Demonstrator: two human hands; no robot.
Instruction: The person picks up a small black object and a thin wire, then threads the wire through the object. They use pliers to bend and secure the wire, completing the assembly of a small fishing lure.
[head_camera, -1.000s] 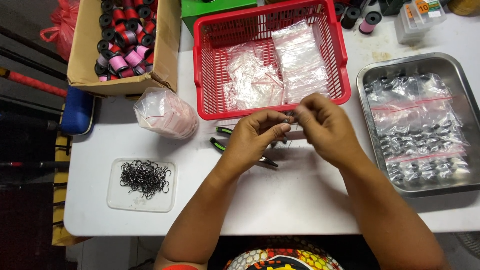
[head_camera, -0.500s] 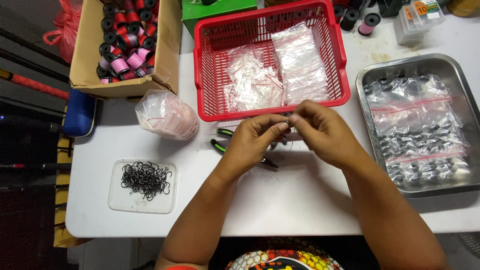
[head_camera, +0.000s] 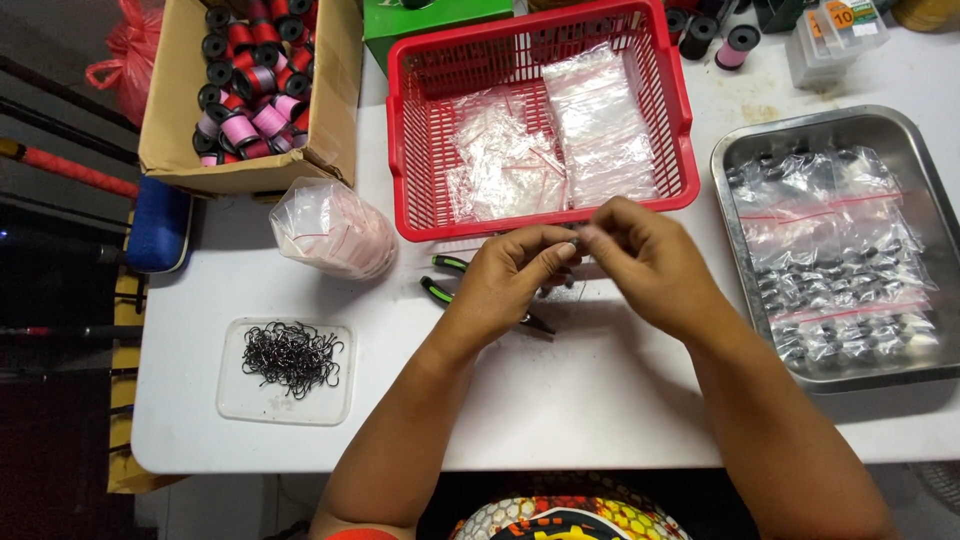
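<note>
My left hand (head_camera: 515, 275) and my right hand (head_camera: 640, 255) meet fingertip to fingertip over the white table (head_camera: 600, 410), just in front of the red basket (head_camera: 420, 215). Both pinch a very small item between the fingertips; it is too tiny to identify. Under my left hand lie green-handled pliers (head_camera: 445, 292) on the table. A clear lid with a heap of black fish hooks (head_camera: 290, 355) sits at the left front.
The red basket holds small clear zip bags (head_camera: 555, 145). A steel tray (head_camera: 740, 150) at the right carries filled bags. A cardboard box (head_camera: 250, 170) of thread spools stands at back left, a clear bag of pink line (head_camera: 335, 230) beside it.
Both hands stay pinched together at the same spot; the fingers shift slightly, and the view has tilted a little.
</note>
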